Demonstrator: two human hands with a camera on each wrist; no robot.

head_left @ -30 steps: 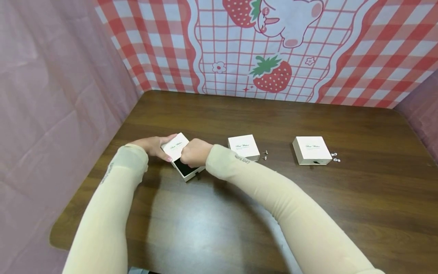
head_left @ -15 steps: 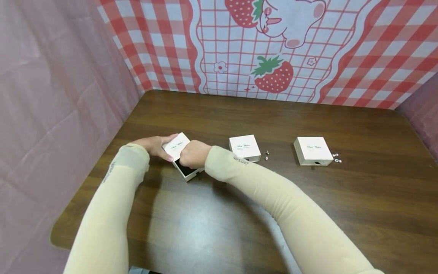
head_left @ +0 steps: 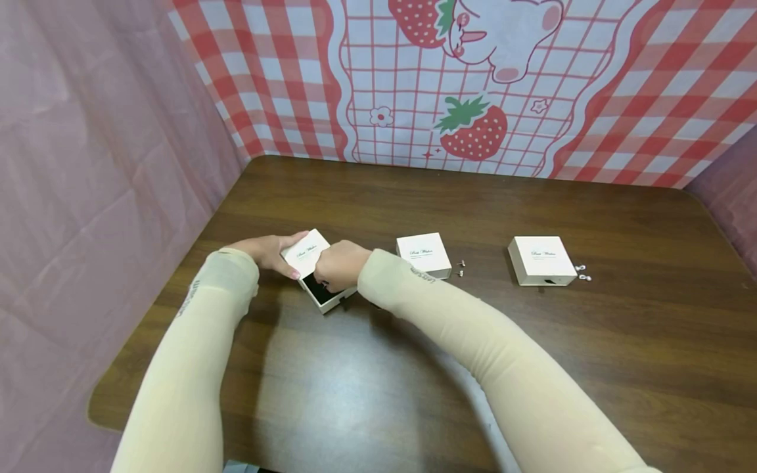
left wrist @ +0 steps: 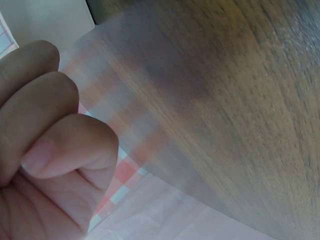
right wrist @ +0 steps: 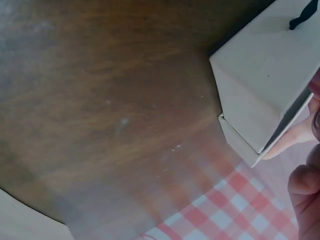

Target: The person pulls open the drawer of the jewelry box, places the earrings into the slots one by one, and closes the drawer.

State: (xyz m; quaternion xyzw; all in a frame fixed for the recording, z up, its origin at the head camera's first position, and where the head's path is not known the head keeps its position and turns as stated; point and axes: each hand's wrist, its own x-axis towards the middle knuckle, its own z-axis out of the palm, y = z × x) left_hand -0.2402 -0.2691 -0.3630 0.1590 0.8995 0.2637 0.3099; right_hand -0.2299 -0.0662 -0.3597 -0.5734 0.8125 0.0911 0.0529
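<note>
My left hand (head_left: 273,252) grips the sleeve of a white "Best Wishes" gift box (head_left: 304,255) between thumb and fingers; its curled fingers (left wrist: 37,90) fill the left wrist view's left side. The box's drawer (head_left: 326,305) is pulled partly out toward the near right, with a dark lining. My right hand (head_left: 343,264) is over and in the drawer, fingers curled down. A small shiny piece (head_left: 324,284) shows at its fingertips, seemingly pinched, too small to name. In the right wrist view the drawer (right wrist: 265,75) has a black ribbon pull (right wrist: 304,16).
Two more white boxes stand on the brown table (head_left: 349,368): a middle one (head_left: 423,253) with two small earrings (head_left: 460,268) beside it, and a right one (head_left: 541,260) with two silvery earrings (head_left: 582,272) beside it. A checked cloth (head_left: 284,79) hangs behind.
My right hand has turned and shifted slightly right over the drawer, so a shiny piece at its fingertips comes into sight. The left hand and box stay put.
</note>
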